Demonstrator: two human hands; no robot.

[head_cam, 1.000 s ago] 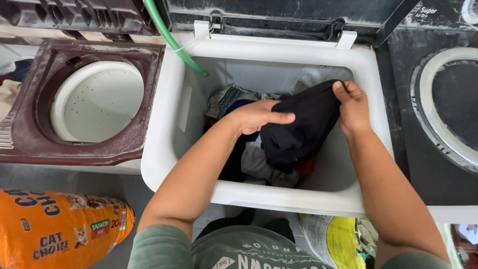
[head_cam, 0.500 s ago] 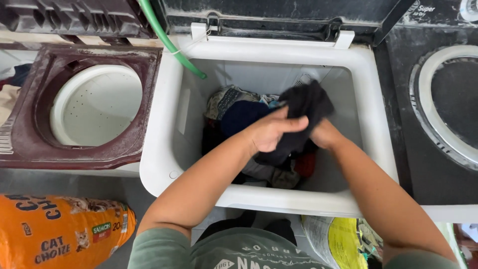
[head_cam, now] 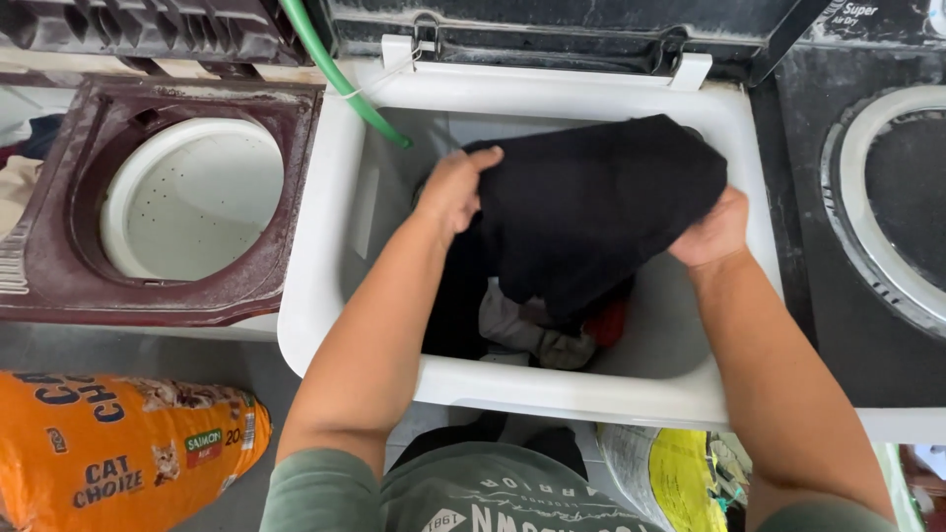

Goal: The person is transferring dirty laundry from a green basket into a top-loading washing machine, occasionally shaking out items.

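Now spread wide, the black cloth (head_cam: 591, 207) hangs over the white tub (head_cam: 532, 94) while we grip it with our left hand (head_cam: 455, 187) and right hand (head_cam: 711, 234).

A garment (head_cam: 591, 207) hangs over the tub (head_cam: 325, 296); clothes (head_cam: 537, 335), perhaps several, lie beneath.

Matt black cloth garment (head_cam: 591, 207) over a smooth, glossy white plastic tub (head_cam: 325, 296); glossy orange bag (head_cam: 118, 448).

Grey floor (head_cam: 148, 350), daylit laundry corner
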